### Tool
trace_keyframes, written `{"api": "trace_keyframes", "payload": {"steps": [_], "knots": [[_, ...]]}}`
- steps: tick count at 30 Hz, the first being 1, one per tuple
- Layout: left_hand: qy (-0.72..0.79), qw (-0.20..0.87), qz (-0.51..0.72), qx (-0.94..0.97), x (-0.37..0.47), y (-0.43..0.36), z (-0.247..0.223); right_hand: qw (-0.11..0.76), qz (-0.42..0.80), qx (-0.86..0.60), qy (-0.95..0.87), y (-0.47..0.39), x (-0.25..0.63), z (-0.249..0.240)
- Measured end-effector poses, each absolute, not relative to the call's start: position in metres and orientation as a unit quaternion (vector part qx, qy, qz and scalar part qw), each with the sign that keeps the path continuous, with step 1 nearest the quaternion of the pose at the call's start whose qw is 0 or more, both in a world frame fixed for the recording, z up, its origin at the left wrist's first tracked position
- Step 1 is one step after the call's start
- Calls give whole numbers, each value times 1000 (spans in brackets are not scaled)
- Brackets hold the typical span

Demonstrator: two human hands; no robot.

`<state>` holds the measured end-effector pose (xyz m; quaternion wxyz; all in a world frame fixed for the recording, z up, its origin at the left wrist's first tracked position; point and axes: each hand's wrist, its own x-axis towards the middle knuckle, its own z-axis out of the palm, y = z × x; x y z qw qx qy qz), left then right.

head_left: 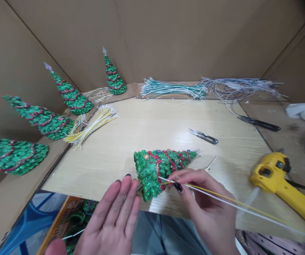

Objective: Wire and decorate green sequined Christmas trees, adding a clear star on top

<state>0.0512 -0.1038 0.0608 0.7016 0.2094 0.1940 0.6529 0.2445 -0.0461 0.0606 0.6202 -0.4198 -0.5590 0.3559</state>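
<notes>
A green glittery Christmas tree ornament [147,173] with red garlands lies on its side on the table, its clear tip pointing right. My right hand [208,205] pinches a yellow and white wire [229,199] at the tree's lower side; the wire's long ends trail to the right. Beside the tree's base, my left hand [112,216] is palm up with its fingers stretched out. A thin white strand [74,234] shows near the left thumb; whether the hand touches it I cannot tell. More thin wires poke from the base, partly behind the left fingers.
Several decorated trees [74,97] stand at the left edge. Wire bundles lie left [92,125] and at the back [173,89]. Small snips [204,136], black-handled snips [260,123] and a yellow glue gun [277,177] are to the right. An orange basket [54,225] sits below.
</notes>
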Motion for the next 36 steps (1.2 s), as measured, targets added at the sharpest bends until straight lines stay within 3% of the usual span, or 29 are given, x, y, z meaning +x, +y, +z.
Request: {"api": "trace_keyframes", "payload": {"steps": [9, 23, 31, 36], "knots": [[220, 638, 693, 252, 30, -114, 20, 640, 361, -403, -545, -47, 237, 51], [348, 543, 706, 293, 58, -95, 51, 598, 242, -394, -655, -49, 247, 58], [494, 350, 674, 423, 57, -85, 58, 556, 214, -419, -685, -47, 250, 69], [588, 291, 561, 505, 66, -79, 68, 486, 173, -407, -754, -41, 255, 88]]}}
